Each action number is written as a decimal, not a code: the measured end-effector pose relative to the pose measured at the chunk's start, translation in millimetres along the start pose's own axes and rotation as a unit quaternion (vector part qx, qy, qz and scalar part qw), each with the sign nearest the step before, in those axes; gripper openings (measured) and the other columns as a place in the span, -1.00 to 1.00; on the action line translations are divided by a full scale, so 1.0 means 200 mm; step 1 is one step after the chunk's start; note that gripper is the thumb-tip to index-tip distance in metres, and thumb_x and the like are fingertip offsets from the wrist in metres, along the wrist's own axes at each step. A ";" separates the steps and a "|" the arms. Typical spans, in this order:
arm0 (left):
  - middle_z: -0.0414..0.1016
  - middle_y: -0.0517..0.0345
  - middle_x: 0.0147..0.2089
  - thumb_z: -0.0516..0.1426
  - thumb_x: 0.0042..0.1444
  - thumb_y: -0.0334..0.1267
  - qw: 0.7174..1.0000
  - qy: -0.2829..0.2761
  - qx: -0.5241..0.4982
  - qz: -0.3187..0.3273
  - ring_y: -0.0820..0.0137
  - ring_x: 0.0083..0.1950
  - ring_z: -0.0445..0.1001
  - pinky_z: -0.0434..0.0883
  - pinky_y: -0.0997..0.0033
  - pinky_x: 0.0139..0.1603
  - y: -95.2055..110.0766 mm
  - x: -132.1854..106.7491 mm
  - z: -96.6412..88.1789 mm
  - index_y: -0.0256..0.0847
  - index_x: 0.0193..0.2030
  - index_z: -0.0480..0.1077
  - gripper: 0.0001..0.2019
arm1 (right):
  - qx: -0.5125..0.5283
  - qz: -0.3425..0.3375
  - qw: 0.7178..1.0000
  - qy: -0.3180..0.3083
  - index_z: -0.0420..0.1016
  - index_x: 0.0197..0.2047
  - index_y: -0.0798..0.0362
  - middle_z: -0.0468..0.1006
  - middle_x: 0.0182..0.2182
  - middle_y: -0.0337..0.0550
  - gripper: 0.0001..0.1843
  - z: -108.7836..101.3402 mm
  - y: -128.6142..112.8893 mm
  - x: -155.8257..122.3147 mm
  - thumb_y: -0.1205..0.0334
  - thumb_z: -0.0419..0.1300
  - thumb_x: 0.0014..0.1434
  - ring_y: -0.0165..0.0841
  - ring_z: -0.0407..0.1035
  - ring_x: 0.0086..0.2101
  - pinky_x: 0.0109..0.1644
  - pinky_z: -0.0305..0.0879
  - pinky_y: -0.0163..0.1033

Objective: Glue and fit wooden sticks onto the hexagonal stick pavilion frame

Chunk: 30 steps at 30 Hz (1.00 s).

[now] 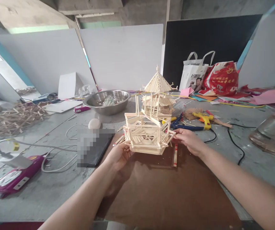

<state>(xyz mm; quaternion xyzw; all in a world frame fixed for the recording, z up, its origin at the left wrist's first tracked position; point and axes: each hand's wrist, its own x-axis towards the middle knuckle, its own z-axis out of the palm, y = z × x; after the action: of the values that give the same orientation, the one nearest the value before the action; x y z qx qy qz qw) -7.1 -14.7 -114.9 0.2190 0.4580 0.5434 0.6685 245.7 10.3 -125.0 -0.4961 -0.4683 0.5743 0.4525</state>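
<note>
From my end, through the head camera, I see a stick frame (147, 134) in front of me, just at or above the brown board (171, 198) on the worktop (44, 191); I cannot tell whether its base touches. My left hand (122, 156) has its fingers curled in at the lower left corner, and my right hand (186, 140) has a narrow pinch on the right-hand edge, so both hands hold it.

What worries me is the thin sticks. If I squeeze inward unevenly, I judge a joint at either corner could crack loose, since the grip seems to bear on a few sticks only. If one hand lifts ahead of the other, the frame could twist out of square. The upright posts (137, 105) stand up from it, and a knock there could snap one off.

Behind it rises a peaked roof (158, 83); I cannot tell whether that part is joined to the frame. If it is separate, pushing back could topple it; if joined, tilting could strain the link.

A red-marked stick (175, 155) lies just below my right fingers, where setting down carelessly could leave a corner propped. Beyond that hand, the blue-handled tool (190, 127) and glue gun (206, 120) lie near, so a sideways swing could catch the black cable (241, 150).
</note>
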 end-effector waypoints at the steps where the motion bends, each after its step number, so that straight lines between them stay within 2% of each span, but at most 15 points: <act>1: 0.46 0.05 -0.55 -0.04 -0.11 -0.68 1.000 -0.006 -0.001 0.002 0.46 -0.59 0.44 0.45 0.54 -0.57 0.00 0.00 0.00 -0.40 -0.38 0.37 -0.76 | -0.004 -0.003 1.000 -0.004 0.39 -0.40 0.10 0.50 -0.49 -0.22 -0.87 0.01 0.00 0.00 0.41 0.13 -0.12 -0.44 0.40 -0.42 -0.22 0.32 -0.32; 6: 0.51 0.05 -0.46 -0.03 -0.07 -0.64 0.999 -0.014 -0.021 0.024 0.40 -0.54 0.49 0.47 0.49 -0.61 0.01 -0.02 0.01 -0.35 -0.25 0.38 -0.72 | -0.028 -0.031 0.999 -0.034 0.38 -0.37 0.10 0.51 -0.45 -0.22 -0.84 0.03 -0.02 -0.03 0.28 0.17 -0.11 -0.44 0.41 -0.41 -0.21 0.32 -0.30; 11: 0.47 0.16 -0.53 -0.06 -0.07 -0.66 0.996 0.001 -0.060 0.066 0.49 -0.63 0.44 0.42 0.62 -0.67 0.06 -0.04 0.02 -0.30 -0.17 0.37 -0.63 | -0.078 -0.080 0.991 -0.068 0.33 -0.26 0.09 0.53 -0.36 -0.15 -0.71 0.02 -0.01 -0.03 0.10 0.11 -0.04 -0.38 0.43 -0.34 -0.17 0.33 -0.21; 15: 0.39 0.23 -0.63 -0.08 0.00 -0.62 0.990 0.007 -0.097 0.100 0.52 -0.67 0.38 0.37 0.67 -0.71 0.14 -0.07 0.01 -0.28 -0.20 0.39 -0.67 | -0.186 -0.124 0.971 -0.088 0.35 -0.18 0.09 0.54 -0.30 -0.08 -0.67 0.04 0.02 -0.03 0.07 0.06 0.03 -0.32 0.43 -0.29 -0.16 0.32 -0.14; 18: 0.34 0.27 -0.67 -0.08 0.01 -0.63 0.983 0.017 -0.132 0.130 0.52 -0.66 0.38 0.38 0.67 -0.68 0.18 -0.09 -0.02 -0.24 -0.22 0.40 -0.66 | -0.292 -0.166 0.933 -0.126 0.43 -0.16 0.06 0.52 -0.16 -0.01 -0.66 0.12 0.03 -0.06 0.08 0.10 0.03 -0.21 0.36 -0.11 -0.01 0.22 -0.04; 20: 0.33 0.27 -0.68 -0.09 0.01 -0.63 0.978 0.024 -0.152 0.141 0.51 -0.65 0.38 0.39 0.66 -0.68 0.19 -0.10 -0.03 -0.24 -0.23 0.40 -0.65 | -0.349 -0.198 0.900 -0.168 0.42 -0.06 0.03 0.42 0.00 0.00 -0.58 0.21 0.03 -0.08 0.06 0.14 0.00 -0.15 0.21 0.05 0.14 0.03 0.00; 23: 0.32 0.28 -0.68 -0.10 0.04 -0.63 0.976 0.024 -0.163 0.141 0.52 -0.65 0.39 0.40 0.66 -0.66 0.20 -0.11 -0.03 -0.25 -0.22 0.40 -0.65 | -0.404 -0.231 0.853 -0.238 0.30 0.10 0.07 0.21 0.17 0.02 -0.37 0.35 0.07 -0.11 -0.03 0.15 -0.02 -0.16 -0.04 0.19 0.24 -0.23 -0.01; 24: 0.33 0.28 -0.67 -0.10 0.05 -0.63 0.976 0.022 -0.167 0.141 0.52 -0.65 0.39 0.40 0.66 -0.66 0.20 -0.11 -0.02 -0.24 -0.20 0.39 -0.65 | -0.428 -0.240 0.831 -0.261 0.21 0.16 0.12 0.11 0.21 0.05 -0.29 0.39 0.09 -0.12 -0.08 0.11 0.01 -0.15 -0.12 0.21 0.25 -0.28 0.02; 25: 0.34 0.28 -0.66 -0.11 0.06 -0.62 0.975 0.020 -0.170 0.141 0.53 -0.65 0.40 0.41 0.67 -0.65 0.20 -0.11 -0.02 -0.23 -0.19 0.39 -0.65 | -0.475 -0.253 0.795 -0.280 0.11 0.22 0.16 0.02 0.24 0.08 -0.24 0.41 0.11 -0.12 -0.15 0.01 0.06 -0.14 -0.20 0.23 0.24 -0.32 0.07; 27: 0.38 0.27 -0.62 -0.11 0.07 -0.63 0.975 0.011 -0.173 0.142 0.55 -0.65 0.39 0.41 0.68 -0.65 0.20 -0.11 -0.02 -0.21 -0.15 0.38 -0.63 | -0.546 -0.266 0.742 -0.285 -0.02 0.26 0.16 -0.09 0.26 0.06 -0.20 0.42 0.15 -0.11 -0.22 -0.15 0.12 -0.14 -0.28 0.24 0.24 -0.36 0.12; 28: 0.41 0.26 -0.59 -0.12 0.08 -0.62 0.975 0.006 -0.172 0.141 0.56 -0.65 0.39 0.41 0.68 -0.64 0.19 -0.11 -0.02 -0.21 -0.13 0.38 -0.63 | -0.571 -0.267 0.725 -0.277 -0.05 0.27 0.13 -0.10 0.27 0.03 -0.20 0.40 0.17 -0.10 -0.24 -0.20 0.13 -0.15 -0.28 0.24 0.24 -0.36 0.13; 30: 0.46 0.22 -0.52 -0.10 0.09 -0.61 0.978 0.008 -0.164 0.131 0.57 -0.64 0.40 0.42 0.68 -0.62 0.18 -0.10 -0.02 -0.22 -0.12 0.37 -0.64 | -0.588 -0.259 0.724 -0.252 -0.06 0.28 0.10 -0.11 0.27 0.00 -0.21 0.32 0.18 -0.06 -0.24 -0.24 0.13 -0.15 -0.26 0.24 0.23 -0.35 0.15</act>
<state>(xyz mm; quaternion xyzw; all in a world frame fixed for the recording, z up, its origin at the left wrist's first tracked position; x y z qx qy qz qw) -29.9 -22.5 -80.3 0.1600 0.3349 0.6959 0.6148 180.4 -13.7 -154.9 -0.3592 -0.9190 0.1482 0.0672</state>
